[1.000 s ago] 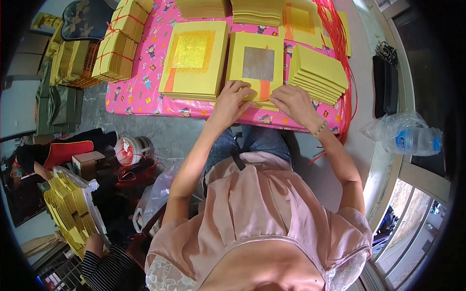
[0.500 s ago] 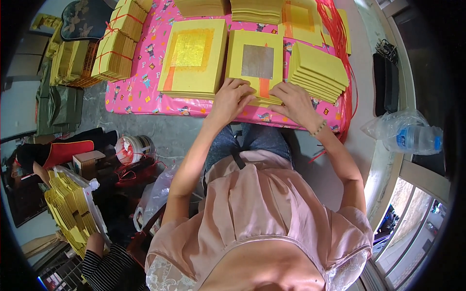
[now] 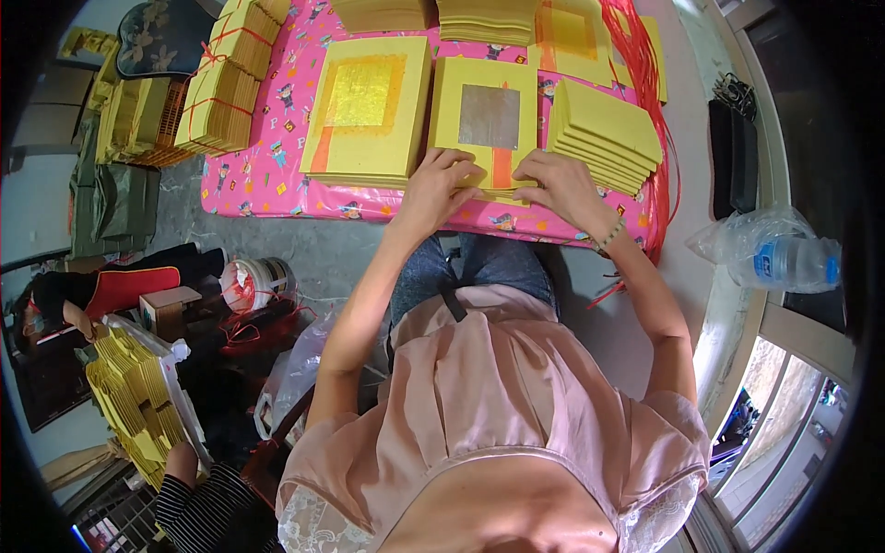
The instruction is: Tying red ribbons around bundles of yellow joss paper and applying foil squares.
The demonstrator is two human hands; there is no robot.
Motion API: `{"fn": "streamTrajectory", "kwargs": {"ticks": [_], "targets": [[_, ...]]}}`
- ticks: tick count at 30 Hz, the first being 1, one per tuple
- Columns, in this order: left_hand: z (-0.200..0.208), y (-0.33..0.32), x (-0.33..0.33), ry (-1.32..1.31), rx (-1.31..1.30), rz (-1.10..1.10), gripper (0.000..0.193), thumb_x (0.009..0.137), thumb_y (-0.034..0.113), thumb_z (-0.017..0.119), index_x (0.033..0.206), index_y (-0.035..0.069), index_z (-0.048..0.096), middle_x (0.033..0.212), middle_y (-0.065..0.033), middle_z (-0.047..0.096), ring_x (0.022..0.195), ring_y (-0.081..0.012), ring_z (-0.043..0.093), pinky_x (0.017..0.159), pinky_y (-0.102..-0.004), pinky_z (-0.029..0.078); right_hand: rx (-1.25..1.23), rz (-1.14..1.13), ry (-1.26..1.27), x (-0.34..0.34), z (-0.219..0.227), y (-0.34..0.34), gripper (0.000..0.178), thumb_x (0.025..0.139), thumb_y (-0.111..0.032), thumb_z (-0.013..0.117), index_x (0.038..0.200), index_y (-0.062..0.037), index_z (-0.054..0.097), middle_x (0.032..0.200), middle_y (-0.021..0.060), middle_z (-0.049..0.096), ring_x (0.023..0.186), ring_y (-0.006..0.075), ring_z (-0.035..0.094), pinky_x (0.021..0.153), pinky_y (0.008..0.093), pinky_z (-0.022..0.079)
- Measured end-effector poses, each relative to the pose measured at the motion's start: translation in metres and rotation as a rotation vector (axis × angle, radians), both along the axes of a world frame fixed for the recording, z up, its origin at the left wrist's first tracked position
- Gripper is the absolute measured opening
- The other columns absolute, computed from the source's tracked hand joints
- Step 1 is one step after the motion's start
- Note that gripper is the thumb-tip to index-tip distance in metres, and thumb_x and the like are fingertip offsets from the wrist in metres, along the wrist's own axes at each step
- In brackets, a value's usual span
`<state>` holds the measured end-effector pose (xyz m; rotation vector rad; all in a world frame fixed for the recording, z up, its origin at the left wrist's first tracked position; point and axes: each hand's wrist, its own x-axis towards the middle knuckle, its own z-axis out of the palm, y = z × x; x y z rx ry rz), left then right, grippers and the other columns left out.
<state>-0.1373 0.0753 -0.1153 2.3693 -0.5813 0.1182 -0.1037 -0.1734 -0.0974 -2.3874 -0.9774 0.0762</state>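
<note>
On the pink table, a stack of yellow paper (image 3: 444, 106) lies in front of me, its top sheet carrying a silver square (image 3: 489, 117) and an orange strip (image 3: 502, 168). My left hand (image 3: 440, 187) is closed at the stack's near left corner, fingers bent over the edge. At the near right corner my right hand (image 3: 560, 187) is closed too, with fingertips and thumb on the edges of the sheets. A taller yellow stack with a gold square (image 3: 359, 92) stands to the left. Fanned yellow paper (image 3: 604, 134) lies to the right.
Red string (image 3: 653, 111) hangs over the table's right side. Bundles tied with red string (image 3: 219, 101) stand at the left. A plastic bottle (image 3: 784, 264) lies at the right. At lower left, another person's hand (image 3: 79, 321) touches folded yellow paper (image 3: 138, 396) near a bucket (image 3: 253, 283).
My right hand has shifted slightly, its fingers more bent at the stack's near edge. My left hand stays almost in place. The other person's hand at lower left has moved slightly.
</note>
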Motion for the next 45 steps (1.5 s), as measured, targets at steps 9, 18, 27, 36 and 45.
{"fn": "streamTrajectory", "kwargs": {"ticks": [9,18,27,36,45], "targets": [[0.002,0.0,0.005,-0.011,0.017,-0.012,0.023,0.081,0.016,0.073,0.102,0.007,0.069,0.111,-0.0099,0.065,0.106,-0.0311,0.057,0.09,-0.0401,0.049,0.03,0.012,0.006,0.004,0.0,-0.003,0.03,0.077,-0.026,0.077,0.095,-0.0054,0.065,0.093,0.0078,0.064,0.079,0.028,0.065,0.069,0.0378,0.051],[0.006,-0.003,0.006,-0.057,0.08,-0.024,0.019,0.086,0.019,0.069,0.1,0.005,0.067,0.102,-0.0101,0.065,0.099,-0.0312,0.059,0.086,-0.0401,0.05,0.036,-0.055,-0.363,-0.02,-0.013,0.019,0.023,0.081,-0.022,0.07,0.093,-0.007,0.057,0.089,0.0077,0.058,0.086,0.0254,0.06,0.075,0.0376,0.048],[0.004,-0.013,0.009,-0.184,0.257,-0.006,0.028,0.084,0.018,0.069,0.109,0.008,0.062,0.101,-0.0076,0.062,0.095,-0.029,0.059,0.084,-0.0388,0.049,0.039,-0.088,-0.353,-0.014,-0.018,0.018,0.017,0.085,-0.016,0.067,0.097,-0.0056,0.061,0.091,0.0091,0.063,0.084,0.0264,0.062,0.075,0.0382,0.049],[-0.002,-0.016,0.021,-0.229,0.478,0.009,0.019,0.088,0.017,0.062,0.104,0.008,0.061,0.094,-0.0053,0.062,0.09,-0.0255,0.059,0.075,-0.0379,0.048,0.08,-0.073,-0.491,-0.004,-0.019,0.018,0.03,0.083,-0.016,0.067,0.111,-0.0049,0.062,0.1,0.0079,0.065,0.087,0.025,0.064,0.078,0.0382,0.05],[0.039,-0.014,0.029,-0.359,0.218,0.09,0.049,0.083,0.015,0.068,0.13,0.009,0.054,0.122,-0.0153,0.055,0.117,-0.0343,0.05,0.098,-0.0466,0.04,0.047,-0.156,-0.071,0.038,0.02,0.017,0.019,0.094,-0.018,0.058,0.107,-0.0037,0.061,0.088,0.0159,0.059,0.084,0.0373,0.061,0.072,0.0454,0.049]]}}
